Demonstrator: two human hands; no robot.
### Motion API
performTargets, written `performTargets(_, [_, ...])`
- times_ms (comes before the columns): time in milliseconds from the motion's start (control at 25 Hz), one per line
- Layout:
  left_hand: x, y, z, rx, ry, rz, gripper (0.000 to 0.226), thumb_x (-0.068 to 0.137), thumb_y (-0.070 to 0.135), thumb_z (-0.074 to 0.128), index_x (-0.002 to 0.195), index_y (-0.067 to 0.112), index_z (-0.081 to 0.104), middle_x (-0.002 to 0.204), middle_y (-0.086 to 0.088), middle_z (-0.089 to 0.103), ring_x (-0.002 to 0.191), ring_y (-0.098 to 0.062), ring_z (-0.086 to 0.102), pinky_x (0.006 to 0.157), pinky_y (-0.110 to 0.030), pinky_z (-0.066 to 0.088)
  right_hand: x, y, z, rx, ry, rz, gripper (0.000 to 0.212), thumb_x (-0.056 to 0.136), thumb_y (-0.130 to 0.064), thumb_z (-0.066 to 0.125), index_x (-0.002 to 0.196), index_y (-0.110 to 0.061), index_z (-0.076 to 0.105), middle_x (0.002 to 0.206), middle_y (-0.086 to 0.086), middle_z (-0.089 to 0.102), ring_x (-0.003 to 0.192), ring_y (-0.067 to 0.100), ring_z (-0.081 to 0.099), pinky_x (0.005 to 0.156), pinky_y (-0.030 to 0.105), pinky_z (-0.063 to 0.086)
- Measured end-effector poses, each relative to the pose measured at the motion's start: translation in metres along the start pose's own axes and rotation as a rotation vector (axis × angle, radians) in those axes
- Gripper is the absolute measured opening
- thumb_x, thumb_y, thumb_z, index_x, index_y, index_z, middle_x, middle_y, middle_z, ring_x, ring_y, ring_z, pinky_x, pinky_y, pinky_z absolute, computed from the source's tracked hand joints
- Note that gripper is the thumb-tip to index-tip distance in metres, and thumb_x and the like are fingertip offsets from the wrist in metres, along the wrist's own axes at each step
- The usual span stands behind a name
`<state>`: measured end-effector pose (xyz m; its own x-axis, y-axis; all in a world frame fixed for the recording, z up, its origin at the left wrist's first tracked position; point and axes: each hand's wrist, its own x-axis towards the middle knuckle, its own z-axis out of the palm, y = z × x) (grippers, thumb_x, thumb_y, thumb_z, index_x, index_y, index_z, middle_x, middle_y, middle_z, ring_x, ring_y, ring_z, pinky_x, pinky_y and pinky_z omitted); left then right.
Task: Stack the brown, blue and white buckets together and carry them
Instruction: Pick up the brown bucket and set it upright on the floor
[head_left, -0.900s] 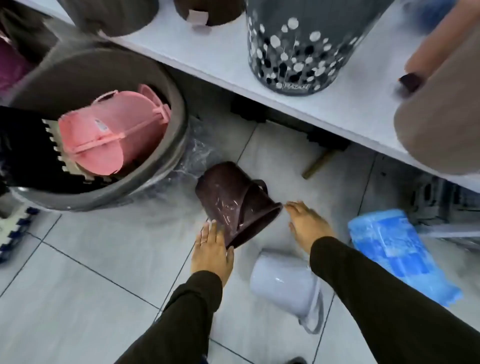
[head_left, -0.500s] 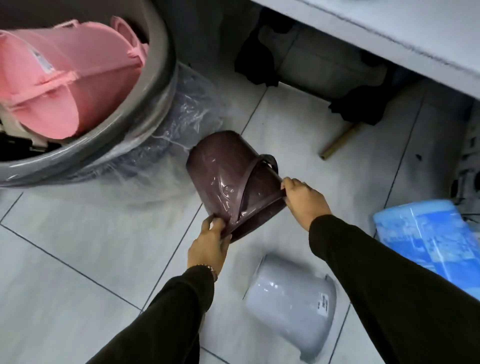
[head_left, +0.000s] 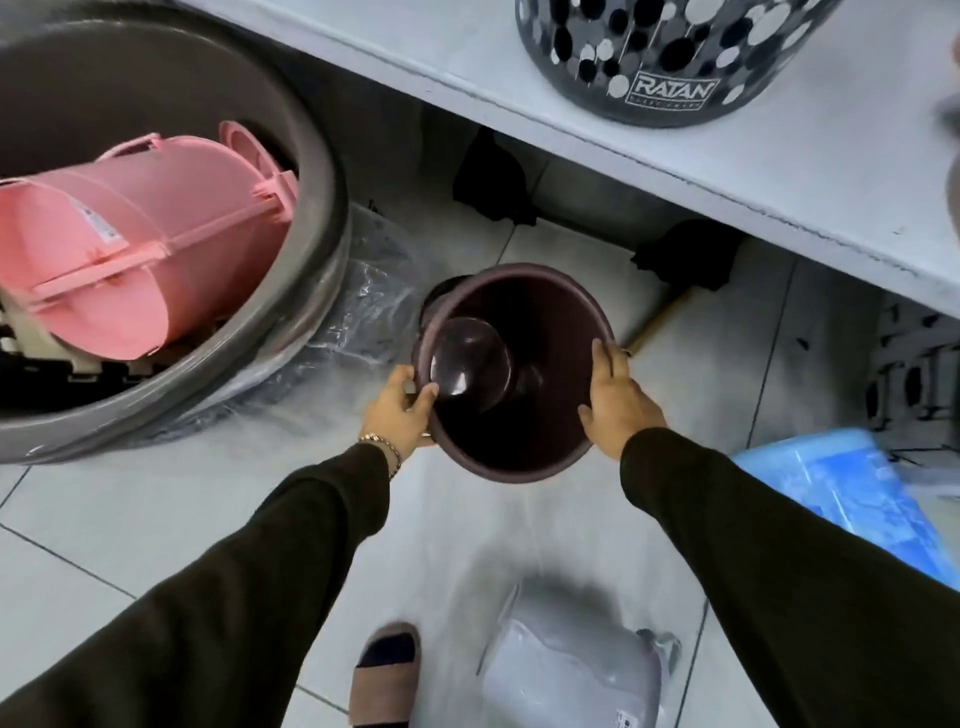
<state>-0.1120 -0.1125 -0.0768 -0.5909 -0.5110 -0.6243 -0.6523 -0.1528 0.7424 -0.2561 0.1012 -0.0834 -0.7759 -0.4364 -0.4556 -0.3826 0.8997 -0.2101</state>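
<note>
The brown bucket (head_left: 514, 374) is held up above the tiled floor (head_left: 130, 519), its round mouth turned toward the camera so the dark, glossy inside shows, narrowing to a small flat bottom. It is smooth, shiny plastic with a rolled rim. The left hand (head_left: 400, 410) has its grip closed on the rim at the left, fingers curled over the edge into the mouth. The right hand (head_left: 615, 400) lies flat against the rim and wall on the right, fingers stretched along the edge, pressing rather than curling round it. Both arms are in dark sleeves, and a bead bracelet (head_left: 384, 449) sits on the left wrist.

Below, near the bottom edge, the white bucket (head_left: 576, 670) lies on its side on the floor, pale grey-white and blurred. To the right, the blue bucket (head_left: 841, 499) also lies on the floor, its surface looking wrapped in clear film. A foot in a sandal (head_left: 387, 675) stands just beside the white bucket.

To the left, a big grey tub (head_left: 322, 208) wrapped in crinkled clear plastic holds a pink bucket (head_left: 119, 254) lying on its side. Above runs a pale shelf (head_left: 675, 171) carrying a dark spotted bin (head_left: 670, 57) marked RATAN.
</note>
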Motion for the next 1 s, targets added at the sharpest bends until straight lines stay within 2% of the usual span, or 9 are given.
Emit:
performTargets(160, [0.012, 0.008, 0.002, -0.213, -0.046, -0.290, 0.019, 0.101, 0.017, 0.045, 0.119, 0.014, 0.038, 0.111, -0.018, 0.058, 0.068, -0.027, 0.064, 0.065, -0.045, 0.061, -0.016, -0.002, 0.024, 0.045, 0.086, 0.004, 0.069, 0.099, -0.016, 0.051, 0.157, -0.005, 0.014, 0.167, 0.007, 0.000, 0.154, 0.027, 0.011, 0.113, 0.037, 0.040])
performTargets(240, [0.013, -0.002, 0.006, -0.173, -0.034, -0.315, 0.017, 0.101, 0.019, 0.046, 0.114, 0.013, 0.037, 0.110, -0.016, 0.056, 0.067, -0.026, 0.063, 0.057, -0.041, 0.060, -0.019, -0.001, 0.028, 0.011, 0.095, -0.003, 0.067, 0.100, -0.018, 0.048, 0.157, -0.005, 0.014, 0.168, 0.007, -0.004, 0.154, 0.026, 0.003, 0.113, 0.036, 0.039])
performTargets(320, [0.012, -0.008, 0.009, -0.091, 0.018, -0.304, 0.021, 0.099, 0.024, 0.049, 0.114, 0.013, 0.039, 0.111, -0.015, 0.058, 0.075, -0.030, 0.065, 0.070, -0.040, 0.057, -0.020, 0.003, 0.025, -0.013, 0.076, -0.016, 0.069, 0.100, -0.024, 0.048, 0.157, -0.008, 0.013, 0.168, 0.008, -0.004, 0.154, 0.026, 0.002, 0.120, 0.043, 0.030])
performTargets(440, [0.008, -0.003, 0.008, 0.391, 0.142, -0.064, 0.046, 0.095, 0.032, 0.052, 0.132, 0.008, 0.039, 0.131, -0.020, 0.057, 0.114, -0.040, 0.058, 0.100, -0.045, 0.047, -0.030, 0.010, 0.009, 0.030, 0.111, 0.000, 0.072, 0.099, -0.031, 0.050, 0.158, -0.013, 0.013, 0.168, 0.007, 0.004, 0.154, 0.026, 0.007, 0.124, 0.048, 0.017])
performTargets(520, [-0.008, 0.008, 0.009, 0.701, 0.181, 0.203, 0.056, 0.094, 0.033, 0.051, 0.141, 0.009, 0.034, 0.146, -0.019, 0.045, 0.135, -0.038, 0.043, 0.115, -0.047, 0.033, -0.044, 0.022, -0.001, 0.038, 0.126, 0.028, 0.072, 0.099, -0.034, 0.048, 0.158, -0.015, 0.011, 0.168, 0.006, 0.003, 0.154, 0.024, 0.005, 0.125, 0.046, 0.013])
performTargets(600, [-0.030, 0.024, 0.021, 0.869, 0.122, 0.436, 0.060, 0.095, 0.033, 0.047, 0.149, 0.015, 0.027, 0.160, -0.010, 0.028, 0.150, -0.030, 0.019, 0.123, -0.044, 0.013, -0.062, 0.041, -0.009, 0.022, 0.133, 0.066, 0.072, 0.100, -0.037, 0.045, 0.158, -0.014, 0.009, 0.168, 0.007, -0.001, 0.154, 0.024, 0.002, 0.125, 0.044, 0.010])
performTargets(720, [-0.063, 0.040, 0.060, 0.968, -0.005, 0.564, 0.059, 0.097, 0.033, 0.044, 0.152, 0.020, 0.025, 0.164, -0.001, 0.018, 0.153, -0.023, 0.006, 0.125, -0.043, 0.004, -0.095, 0.083, -0.013, 0.005, 0.123, 0.116, 0.072, 0.100, -0.038, 0.043, 0.158, -0.011, 0.009, 0.168, 0.007, 0.000, 0.154, 0.024, 0.002, 0.125, 0.044, 0.010])
performTargets(880, [-0.112, 0.042, 0.139, 1.097, -0.101, 0.661, 0.058, 0.096, 0.034, 0.039, 0.151, 0.020, 0.026, 0.162, 0.001, 0.022, 0.153, -0.022, 0.007, 0.125, -0.044, 0.005, -0.143, 0.162, -0.021, -0.026, 0.087, 0.159, 0.071, 0.097, -0.032, 0.049, 0.156, -0.008, 0.018, 0.166, 0.010, 0.012, 0.154, 0.027, 0.008, 0.124, 0.046, 0.012])
performTargets(1000, [-0.149, 0.027, 0.206, 1.128, -0.177, 0.644, 0.056, 0.096, 0.034, 0.039, 0.150, 0.021, 0.028, 0.162, 0.000, 0.023, 0.153, -0.022, 0.008, 0.125, -0.044, 0.003, -0.184, 0.235, -0.025, -0.077, 0.057, 0.220, 0.070, 0.096, -0.025, 0.049, 0.156, -0.009, 0.017, 0.167, 0.009, 0.011, 0.154, 0.027, 0.007, 0.123, 0.047, 0.011])
